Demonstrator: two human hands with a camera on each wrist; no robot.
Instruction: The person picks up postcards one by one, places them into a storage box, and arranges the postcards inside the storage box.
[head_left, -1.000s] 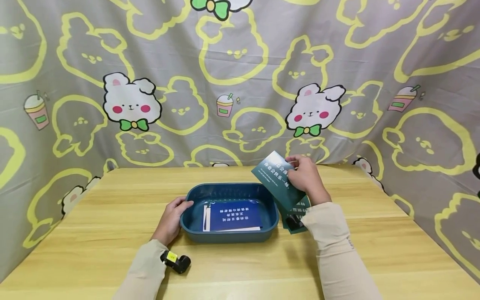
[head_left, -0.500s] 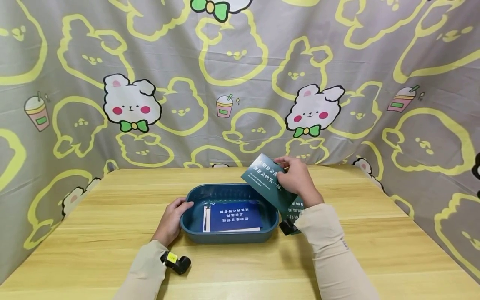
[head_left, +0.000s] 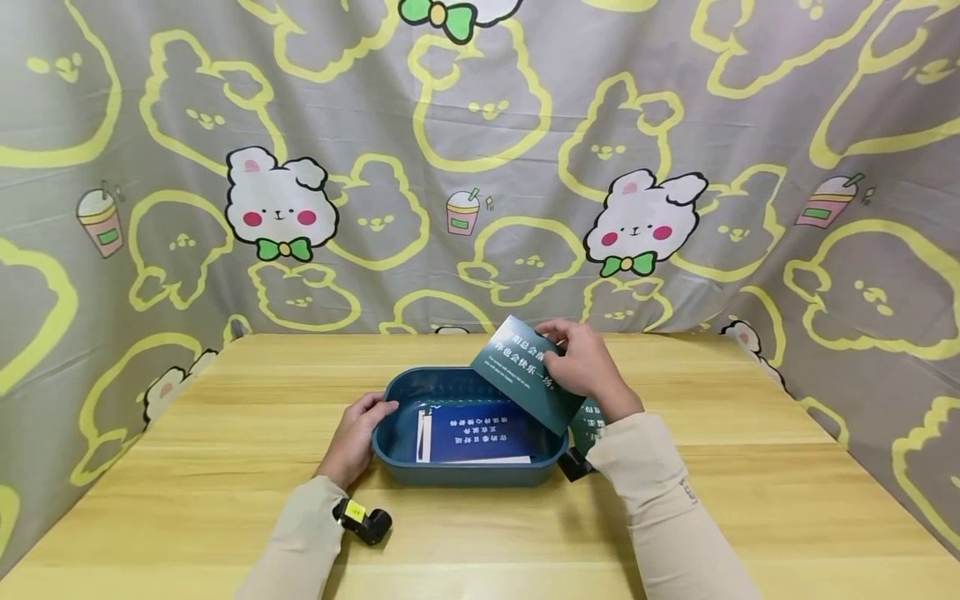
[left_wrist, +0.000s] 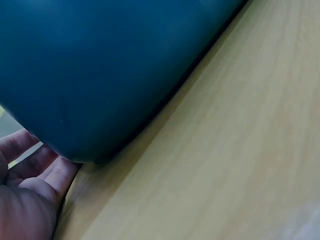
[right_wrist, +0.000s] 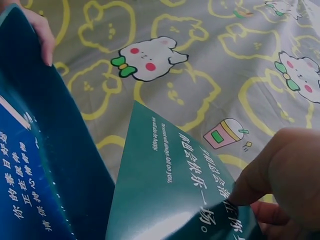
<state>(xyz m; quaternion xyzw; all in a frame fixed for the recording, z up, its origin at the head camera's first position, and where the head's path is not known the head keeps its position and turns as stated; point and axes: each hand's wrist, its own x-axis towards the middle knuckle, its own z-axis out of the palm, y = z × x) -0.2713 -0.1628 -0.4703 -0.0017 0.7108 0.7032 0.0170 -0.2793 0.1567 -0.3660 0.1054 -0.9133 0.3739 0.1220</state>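
A dark teal plastic basin [head_left: 468, 475] stands on the table with several cards in it, the top one a blue card [head_left: 480, 433] with white writing. My left hand [head_left: 352, 437] holds the basin's left end, thumb at the rim; in the left wrist view its fingers [left_wrist: 62, 172] touch the outer wall. Between thumb and fingers my right hand [head_left: 588, 362] pinches a green postcard [head_left: 517, 367] with white printed text. The postcard is tilted and overlaps the basin's right end. Beneath my right hand another green card [head_left: 587, 425] is partly hidden.
The wooden table [head_left: 480, 542] spreads around the basin. Behind it hangs a grey cloth [head_left: 375, 117] with cartoon animals. Small black cameras, a left one [head_left: 367, 525] and a right one [head_left: 576, 464], sit on the wrists.
My right hand has moved left and slightly down with the green postcard, bringing it further over the basin. The left hand stays at the basin, while the head view has shifted a little.
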